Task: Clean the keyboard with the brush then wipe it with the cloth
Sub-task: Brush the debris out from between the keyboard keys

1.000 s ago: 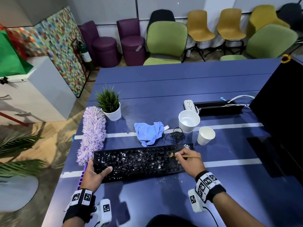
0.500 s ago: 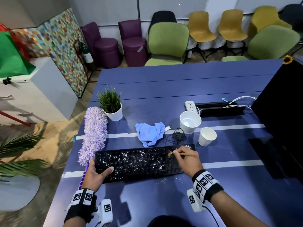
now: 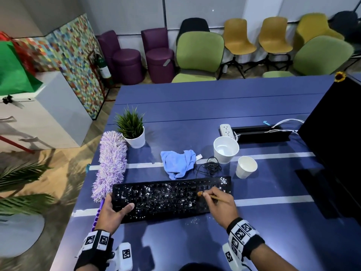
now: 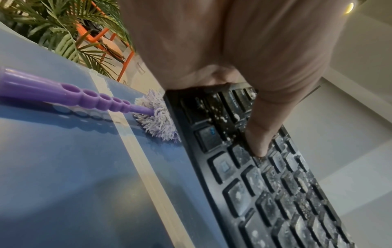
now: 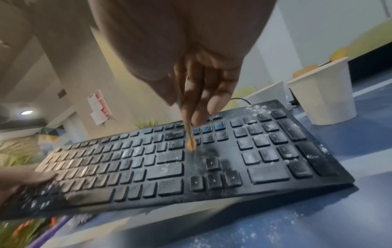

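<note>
On the counter right in front of us, we're pinching the brush in our right hand w/ bristles on the keyboard, its long axis running left-right, while our left hand is gripping its left end, thumb on the keys, & the cloth is lying just behind.

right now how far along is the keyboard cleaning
Early. Done: little; the right end of the keyboard looks somewhat less speckled, with some powder on the table in front. In hand: the right hand pinches the brush, tip on the keys left of the number pad, while the left hand holds the left end. Left: white specks over most keys, and the blue cloth lies untouched behind.
</note>
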Demonstrator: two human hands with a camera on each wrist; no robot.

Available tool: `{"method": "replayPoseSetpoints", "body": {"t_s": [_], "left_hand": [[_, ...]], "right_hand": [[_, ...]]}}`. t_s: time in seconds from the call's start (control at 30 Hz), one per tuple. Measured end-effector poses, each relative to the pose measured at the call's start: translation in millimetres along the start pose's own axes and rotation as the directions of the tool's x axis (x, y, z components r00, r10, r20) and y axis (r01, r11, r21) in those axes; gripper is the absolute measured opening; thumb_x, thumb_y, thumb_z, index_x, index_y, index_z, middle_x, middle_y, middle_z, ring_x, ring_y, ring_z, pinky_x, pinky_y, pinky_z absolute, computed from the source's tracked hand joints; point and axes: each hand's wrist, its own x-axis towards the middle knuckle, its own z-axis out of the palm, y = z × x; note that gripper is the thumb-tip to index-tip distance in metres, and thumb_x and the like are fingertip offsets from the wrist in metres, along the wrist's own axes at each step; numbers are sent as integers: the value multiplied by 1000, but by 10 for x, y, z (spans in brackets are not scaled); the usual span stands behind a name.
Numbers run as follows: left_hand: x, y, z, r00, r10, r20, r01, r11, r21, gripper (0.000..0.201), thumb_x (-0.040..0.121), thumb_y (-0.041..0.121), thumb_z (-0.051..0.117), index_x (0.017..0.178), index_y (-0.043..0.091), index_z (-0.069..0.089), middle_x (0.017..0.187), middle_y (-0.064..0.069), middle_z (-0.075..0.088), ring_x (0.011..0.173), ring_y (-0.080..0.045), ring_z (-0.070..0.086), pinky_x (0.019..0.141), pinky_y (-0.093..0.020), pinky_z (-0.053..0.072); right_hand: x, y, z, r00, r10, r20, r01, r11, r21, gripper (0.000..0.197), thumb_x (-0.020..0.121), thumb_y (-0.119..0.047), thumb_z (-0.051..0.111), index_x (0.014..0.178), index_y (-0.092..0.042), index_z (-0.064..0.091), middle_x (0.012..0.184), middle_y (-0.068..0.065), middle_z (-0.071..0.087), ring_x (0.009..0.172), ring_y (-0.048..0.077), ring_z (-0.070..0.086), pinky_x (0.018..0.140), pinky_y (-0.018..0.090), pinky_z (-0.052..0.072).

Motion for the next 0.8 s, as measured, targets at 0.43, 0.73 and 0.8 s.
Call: {"method": "replayPoseSetpoints", "body": {"t_s": [0.43,0.73,0.8], "left_hand": [[-38,38,28,1000,12,-6,-12,1000,-1,51,70,-4,78,110,11,51,99,-6,67,91,-24,63,86,-34,45],[-47,44,22,1000,5,-11,-5,1000,6,50,70,-2,79,107,17,52,98,-4,68,90,-22,63,87,-34,45],[-49,53,21,1000,8,-17,-8,1000,7,48,70,-3,79,103,20,52,97,-4,68,88,-22,63,86,-34,45]], "right_hand": [[-62,112,48,954,154,258,-144,988,-55,17,82,-37,61,70,-27,66,72,-18,71,70,2,66,70,29,57],[-88,142,-10,988,147,-40,-146,989,34,21,86,-26,66,67,-34,60,65,-15,67,62,4,63,62,24,54],[-68,90,-72,987,90,-136,-86,996,35,19,87,-20,67,72,-30,61,68,-16,67,64,3,62,62,19,51]]}}
